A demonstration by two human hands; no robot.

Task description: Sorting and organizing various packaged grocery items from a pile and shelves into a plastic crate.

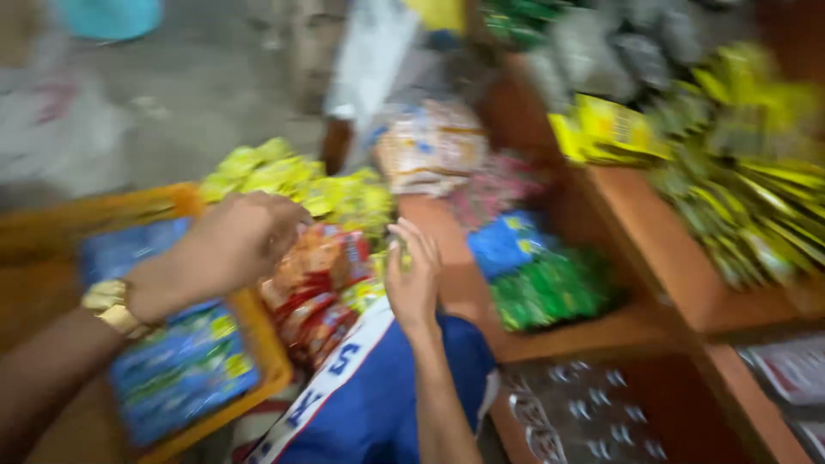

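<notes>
The left hand (236,241), a gold watch (112,305) on its wrist, is curled narrow at the top of a strip of red and orange snack packets (314,288); the blur hides whether the fingers actually pinch the strip or only rest on it, so its grip cannot be told. The strip hangs down just right of an orange crate (262,344), which holds blue packets (176,361) lying flat, probably so they stay stacked and easy to lift out. The right hand (412,275) stands open, fingers spread wide and holding nothing, just right of the crate and beside the red strip, as if steadying or parting the packets. Behind the crate, yellow-green packets (296,176) lie heaped. Further right of the crate, wooden shelves (679,258) carry blue and green packets (537,271) and, higher up, yellow and green sachets (739,163) laid in overlapping rows, faces outward where they can be seen. Below the right forearm, right of the crate, is blue cloth with a white band (378,387).
</notes>
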